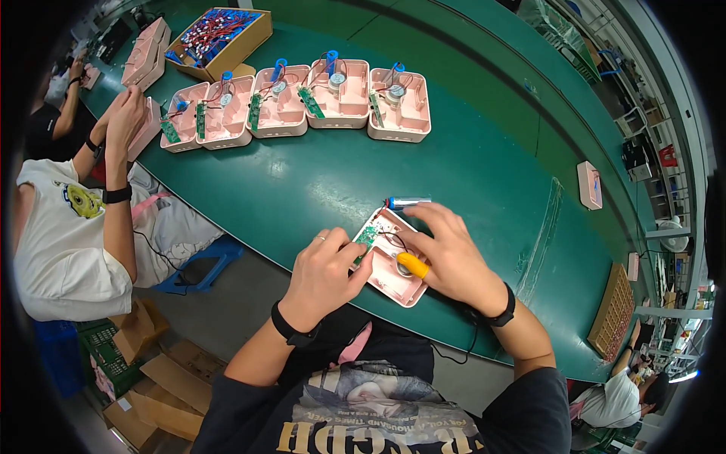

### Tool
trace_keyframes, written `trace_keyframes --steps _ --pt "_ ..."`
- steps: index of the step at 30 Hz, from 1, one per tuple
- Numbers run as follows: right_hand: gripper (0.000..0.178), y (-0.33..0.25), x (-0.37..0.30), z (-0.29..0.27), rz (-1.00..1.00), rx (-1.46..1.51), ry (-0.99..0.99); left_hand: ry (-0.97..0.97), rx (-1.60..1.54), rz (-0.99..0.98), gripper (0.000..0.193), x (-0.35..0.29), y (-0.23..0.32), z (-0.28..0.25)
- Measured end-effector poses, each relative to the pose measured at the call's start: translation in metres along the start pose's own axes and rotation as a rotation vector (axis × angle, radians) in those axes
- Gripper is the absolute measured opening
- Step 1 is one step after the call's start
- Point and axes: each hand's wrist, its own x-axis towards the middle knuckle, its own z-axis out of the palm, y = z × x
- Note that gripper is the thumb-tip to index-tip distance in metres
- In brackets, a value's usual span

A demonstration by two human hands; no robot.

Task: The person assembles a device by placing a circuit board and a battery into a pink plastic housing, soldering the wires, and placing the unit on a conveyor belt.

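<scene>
In front of me on the table lies a pink plastic housing [398, 292], slightly turned. My left hand [327, 266] is closed at its left side, fingertips pinching the edge of a small green circuit board [368, 234]. Across the right wall of the housing lies my right hand [454, 257], gripping it; a yellow finger cot covers one of its digits, which reaches inside. Under that digit a round metal speaker [403, 268] is partly hidden. Thin dark and red wires run inside the housing. A blue cylindrical battery [408, 202] lies just beyond the far edge, near my right fingertips.
Several pink housings [344, 115] with boards, speakers and blue batteries stand in a row on the green table [302, 181]. Behind them is a cardboard box [240, 51] of wired batteries. A co-worker [83, 219] sits at left. A brown compartment tray [611, 314] lies at right.
</scene>
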Motion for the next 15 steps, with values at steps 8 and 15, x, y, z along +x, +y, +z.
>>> trace_keyframes --steps 8,15 --pt "0.032 -0.011 -0.005 0.008 -0.04 -0.11 -0.099 0.007 -0.016 -0.026 0.011 -0.001 0.001 0.001" --pt "0.03 -0.005 -0.001 -0.006 -0.035 -0.085 -0.108 0.042 -0.042 -0.041 0.011 -0.002 -0.002 0.002"
